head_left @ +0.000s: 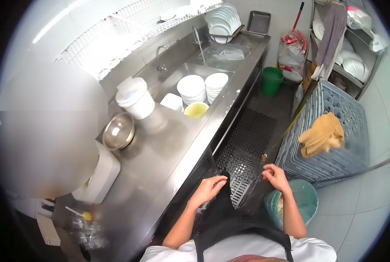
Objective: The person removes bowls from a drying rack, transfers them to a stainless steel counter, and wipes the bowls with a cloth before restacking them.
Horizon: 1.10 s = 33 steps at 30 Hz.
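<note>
My left hand [212, 187] is in front of my body beside the counter edge, its fingers closed on the edge of a black apron [226, 198]. My right hand [274, 176] is raised over the floor, its fingers loosely curled and a little apart. Nothing shows in it. Just below the right hand stands a bin with a green liner [303, 203], partly covered by my forearm. To the right of that hand, an orange-tan cloth or glove [322, 135] lies on stacked grey dish racks [291, 150].
Left is a steel counter [160, 174] with a white bucket [138, 102] and a metal bowl [119, 132]. Stacked white bowls [192, 88] stand in the sink; a tap [199, 41] runs beyond. Green buckets [272, 82] and a black rubber mat [249, 135] are on the floor.
</note>
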Motion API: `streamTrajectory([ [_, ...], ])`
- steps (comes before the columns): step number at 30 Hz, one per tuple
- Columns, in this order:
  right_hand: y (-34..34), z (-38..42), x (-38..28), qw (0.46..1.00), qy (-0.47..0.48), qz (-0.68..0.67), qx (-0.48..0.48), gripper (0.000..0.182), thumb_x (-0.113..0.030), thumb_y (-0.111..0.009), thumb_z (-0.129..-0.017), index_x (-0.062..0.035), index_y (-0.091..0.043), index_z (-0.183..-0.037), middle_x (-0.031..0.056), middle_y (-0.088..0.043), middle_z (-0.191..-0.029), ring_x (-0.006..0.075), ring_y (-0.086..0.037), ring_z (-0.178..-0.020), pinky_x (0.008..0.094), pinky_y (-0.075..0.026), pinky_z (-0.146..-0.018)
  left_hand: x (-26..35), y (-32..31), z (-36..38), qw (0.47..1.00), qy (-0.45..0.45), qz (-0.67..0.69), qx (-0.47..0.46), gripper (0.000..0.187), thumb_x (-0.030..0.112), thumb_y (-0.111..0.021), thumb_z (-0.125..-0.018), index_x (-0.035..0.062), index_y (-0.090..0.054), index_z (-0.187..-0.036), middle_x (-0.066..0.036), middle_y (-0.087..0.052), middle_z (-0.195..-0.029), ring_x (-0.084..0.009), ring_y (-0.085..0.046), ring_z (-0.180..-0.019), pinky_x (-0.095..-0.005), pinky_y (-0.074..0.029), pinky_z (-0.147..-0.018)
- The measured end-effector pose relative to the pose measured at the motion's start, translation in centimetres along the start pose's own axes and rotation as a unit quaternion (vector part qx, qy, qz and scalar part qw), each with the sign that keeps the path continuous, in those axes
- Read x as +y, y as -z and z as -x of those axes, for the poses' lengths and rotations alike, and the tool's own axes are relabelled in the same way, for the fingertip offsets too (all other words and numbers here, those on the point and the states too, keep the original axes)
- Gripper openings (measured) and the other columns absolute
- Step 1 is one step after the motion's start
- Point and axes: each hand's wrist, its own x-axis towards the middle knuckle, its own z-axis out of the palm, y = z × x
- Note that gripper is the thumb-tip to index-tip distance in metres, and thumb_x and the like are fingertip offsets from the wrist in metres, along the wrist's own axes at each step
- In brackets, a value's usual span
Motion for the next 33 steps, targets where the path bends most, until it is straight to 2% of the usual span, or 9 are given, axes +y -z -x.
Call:
streamTrajectory([
  [5,2.7,-20.0,-9.7,0.995,0.072,-0.045,0.047,0.027,-0.012,-0.059,-0.09,0.0009,-0.056,-0.114,0.0027,-0.061,-0.079,0.0094,-0.057,-0.069,0.0249,-0.048,-0.064,-4.7,2.7,-13.4,0.984,0.021,0.176,-0.03,0.027,0.016,-0.057,-0.097,0.0,-0.063,-0.117,-0.011,-0.07,-0.104,-0.0143,-0.066,-0.097,-0.0275,-0.051,-0.084],
  [10,4.2,-37.7,-23.1,0.974,0.206,-0.001,0.097,0.021,-0.014,-0.058,-0.092,-0.0008,-0.06,-0.108,-0.0004,-0.059,-0.075,0.0049,-0.055,-0.068,0.0214,-0.046,-0.057,-1.4,9.6,-25.3,0.993,-0.011,0.113,0.044,0.026,0.015,-0.057,-0.095,-0.0002,-0.063,-0.115,-0.015,-0.069,-0.106,-0.0229,-0.068,-0.092,-0.0303,-0.054,-0.077],
  [15,4.2,-53.0,-34.6,0.94,0.333,0.07,0.033,0.02,-0.018,-0.058,-0.093,-0.002,-0.064,-0.104,-0.0008,-0.06,-0.073,0.0043,-0.055,-0.066,0.0217,-0.045,-0.056,-2.4,14.3,-30.6,0.992,-0.01,0.083,0.094,0.026,0.016,-0.058,-0.095,0.0012,-0.064,-0.115,-0.013,-0.07,-0.105,-0.0237,-0.068,-0.092,-0.0327,-0.055,-0.076],
  [19,-0.5,-65.6,-44.7,0.876,0.476,0.075,0.025,0.027,-0.027,-0.063,-0.087,-0.0011,-0.067,-0.093,0.0037,-0.062,-0.066,0.0108,-0.057,-0.055,0.0277,-0.046,-0.057,-3.0,15.7,-31.1,0.969,0.099,0.075,0.215,0.025,0.018,-0.058,-0.094,0.0035,-0.065,-0.114,-0.011,-0.07,-0.106,-0.021,-0.067,-0.095,-0.0335,-0.053,-0.079],
  [21,-3.8,-72.8,-49.6,0.876,0.476,0.063,-0.034,0.026,-0.025,-0.06,-0.091,-0.0014,-0.066,-0.099,0.0019,-0.064,-0.076,0.0073,-0.06,-0.064,0.024,-0.047,-0.057,-3.0,15.3,-30.8,0.94,0.15,0.068,0.299,0.024,0.018,-0.059,-0.094,0.0035,-0.065,-0.112,-0.012,-0.07,-0.104,-0.0221,-0.068,-0.092,-0.0331,-0.054,-0.077],
  [23,-7.2,-79.8,-54.8,0.861,0.498,0.101,-0.043,0.03,-0.029,-0.06,-0.088,-0.0007,-0.066,-0.099,0.008,-0.069,-0.084,0.0166,-0.067,-0.074,0.0324,-0.052,-0.064,-1.9,14.3,-30.3,0.897,0.222,0.064,0.377,0.024,0.018,-0.06,-0.094,0.0035,-0.066,-0.112,-0.011,-0.07,-0.104,-0.0224,-0.068,-0.093,-0.0327,-0.053,-0.077],
  [25,-11.4,-89.4,-58.9,0.792,0.556,0.247,0.058,0.032,-0.028,-0.061,-0.085,-0.0023,-0.067,-0.102,0.0152,-0.07,-0.098,0.0289,-0.069,-0.09,0.0414,-0.053,-0.076,-2.2,11.8,-29.3,0.843,0.263,0.033,0.467,0.024,0.018,-0.06,-0.093,0.0029,-0.066,-0.111,-0.011,-0.071,-0.103,-0.0214,-0.068,-0.091,-0.0319,-0.053,-0.076],
  [29,-15.6,-93.1,-61.1,0.797,0.415,0.439,0.014,0.035,-0.019,-0.059,-0.079,-0.0068,-0.066,-0.111,0.0193,-0.066,-0.115,0.0337,-0.063,-0.108,0.0462,-0.052,-0.088,2.2,5.4,-29.2,0.708,0.354,0.068,0.607,0.024,0.017,-0.059,-0.094,0.0002,-0.066,-0.108,-0.011,-0.072,-0.096,-0.0192,-0.067,-0.088,-0.0298,-0.051,-0.075],
  [33,-18.3,-96.4,-60.8,0.756,0.463,0.462,0.002,0.038,-0.011,-0.057,-0.08,-0.0025,-0.06,-0.117,0.0228,-0.065,-0.112,0.0354,-0.065,-0.103,0.0454,-0.054,-0.083,3.0,-2.3,-29.9,0.616,0.383,0.116,0.678,0.024,0.015,-0.058,-0.093,-0.0023,-0.065,-0.108,-0.013,-0.072,-0.091,-0.0182,-0.067,-0.087,-0.0296,-0.051,-0.077],
])
